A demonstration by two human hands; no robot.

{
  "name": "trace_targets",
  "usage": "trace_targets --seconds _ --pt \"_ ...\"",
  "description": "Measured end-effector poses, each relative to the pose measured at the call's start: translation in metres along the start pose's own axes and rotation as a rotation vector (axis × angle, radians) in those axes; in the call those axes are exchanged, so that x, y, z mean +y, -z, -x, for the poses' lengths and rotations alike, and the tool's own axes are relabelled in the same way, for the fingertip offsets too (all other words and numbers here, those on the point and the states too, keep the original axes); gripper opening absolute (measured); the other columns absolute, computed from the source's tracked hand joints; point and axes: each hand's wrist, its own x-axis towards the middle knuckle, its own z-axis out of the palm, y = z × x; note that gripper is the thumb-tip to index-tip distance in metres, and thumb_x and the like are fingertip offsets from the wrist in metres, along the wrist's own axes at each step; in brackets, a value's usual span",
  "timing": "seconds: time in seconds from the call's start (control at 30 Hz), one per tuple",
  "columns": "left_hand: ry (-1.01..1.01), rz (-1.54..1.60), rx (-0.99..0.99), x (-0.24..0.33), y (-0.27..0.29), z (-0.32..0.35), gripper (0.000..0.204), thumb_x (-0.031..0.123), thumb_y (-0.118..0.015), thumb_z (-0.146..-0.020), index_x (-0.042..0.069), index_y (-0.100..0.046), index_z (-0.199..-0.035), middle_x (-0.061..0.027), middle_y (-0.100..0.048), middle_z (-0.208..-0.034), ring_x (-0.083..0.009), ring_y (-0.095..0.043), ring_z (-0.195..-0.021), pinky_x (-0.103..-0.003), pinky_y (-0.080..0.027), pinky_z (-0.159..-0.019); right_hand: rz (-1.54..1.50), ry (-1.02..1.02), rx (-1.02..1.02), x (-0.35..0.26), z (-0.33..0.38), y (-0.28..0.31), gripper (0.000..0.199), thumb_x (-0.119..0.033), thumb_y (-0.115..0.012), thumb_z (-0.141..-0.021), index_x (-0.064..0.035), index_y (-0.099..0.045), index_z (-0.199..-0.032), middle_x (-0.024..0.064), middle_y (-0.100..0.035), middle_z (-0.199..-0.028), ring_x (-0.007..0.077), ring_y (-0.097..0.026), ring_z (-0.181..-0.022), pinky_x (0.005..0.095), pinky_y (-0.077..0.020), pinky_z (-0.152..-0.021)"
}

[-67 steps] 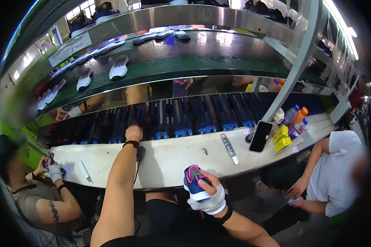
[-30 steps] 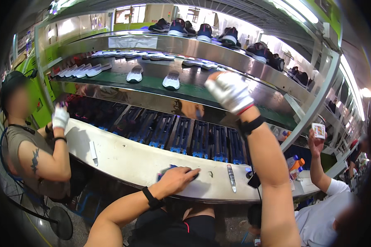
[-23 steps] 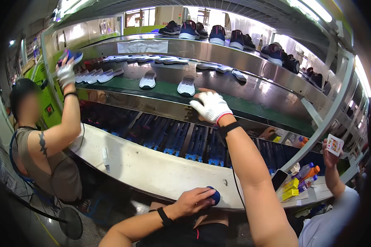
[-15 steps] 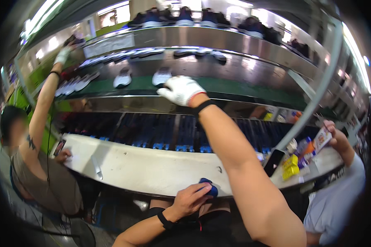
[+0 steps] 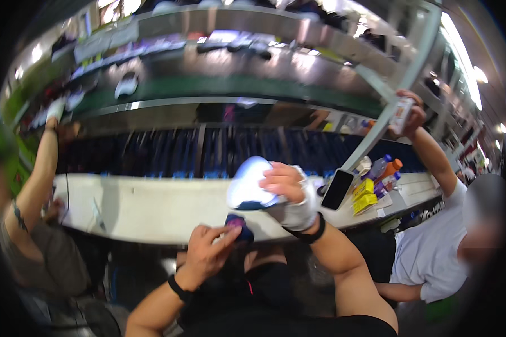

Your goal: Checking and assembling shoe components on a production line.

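My right hand, in a white glove with its fingertips bare, is closed on a pale shoe sole. The sole is blurred, has a dark blue edge, and hangs over the bench's near half. Below it and a little left, my bare left hand grips a dark blue shoe piece with a pink patch, at the bench's front edge. Most of that piece's underside is hidden. Sole and blue piece are close together; whether they touch I cannot tell.
Beyond the white bench runs a row of dark slats, then a green conveyor carrying soles such as a pale sole. A phone, bottles and yellow boxes are at right. Co-workers sit on both sides.
My right hand has come back from the conveyor to the bench with a sole in it. My view has shifted. The co-worker at right has raised the small box.
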Motion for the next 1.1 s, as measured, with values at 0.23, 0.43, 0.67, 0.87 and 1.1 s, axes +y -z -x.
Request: trace_targets --seconds 0.23,0.43,0.67,0.87,1.1 --pt "0.317 0.559 0.255 -0.001 -0.023 0.021 0.035 0.001 -0.083 -0.095 0.003 -0.069 -0.127 -0.0164 -0.08 -0.123 -0.0134 -0.073 -0.068 -0.027 -0.057 -0.057 -0.404 -1.056 0.344 -0.092 0.142 -0.001 0.028 -0.025 -0.076 -0.109 0.0005 -0.067 -0.119 0.0087 -0.078 -0.111 0.0132 -0.072 -0.099 0.0308 -0.0591 -0.092" --pt "0.369 0.631 0.158 0.012 -0.018 0.03 0.011 0.004 -0.079 -0.099 -0.003 -0.071 -0.103 -0.0237 -0.078 -0.131 -0.0147 -0.075 -0.076 -0.027 -0.059 -0.066 -0.606 -0.98 0.208 -0.13 0.135 -0.038 0.031 -0.031 -0.079 -0.107 -0.0018 -0.071 -0.114 0.0245 -0.068 -0.148 0.0229 -0.072 -0.12 0.0368 -0.0569 -0.103" --pt "0.292 0.497 0.097 0.018 -0.013 0.02 0.027 0.015 -0.091 -0.09 0.0 -0.07 -0.1 -0.0226 -0.076 -0.139 -0.0226 -0.076 -0.072 -0.033 -0.061 -0.065 -0.379 -0.829 0.144 -0.126 0.144 -0.053 0.031 -0.024 -0.09 -0.098 -0.0078 -0.068 -0.112 0.0296 -0.065 -0.153 0.0246 -0.075 -0.115 0.0357 -0.0593 -0.095" --pt "0.187 0.436 0.154 0.012 -0.02 0.029 0.032 0.022 -0.09 -0.093 0.003 -0.066 -0.097 -0.0209 -0.077 -0.136 -0.0244 -0.074 -0.07 -0.031 -0.059 -0.061 -0.404 -0.856 0.129 -0.122 0.161 -0.052 0.037 -0.028 -0.094 -0.093 -0.0082 -0.068 -0.111 0.0303 -0.067 -0.149 0.0164 -0.073 -0.092 0.0303 -0.0577 -0.082" --pt "0.233 0.424 0.086 0.013 -0.015 0.029 0.035 0.025 -0.09 -0.095 0.003 -0.062 -0.097 -0.0241 -0.079 -0.129 -0.0259 -0.079 -0.075 -0.032 -0.061 -0.063 -0.424 -0.891 0.122 -0.126 0.163 -0.051 0.037 -0.023 -0.094 -0.093 -0.008 -0.067 -0.113 0.03 -0.069 -0.144 0.0359 -0.072 -0.128 0.0436 -0.0569 -0.107"
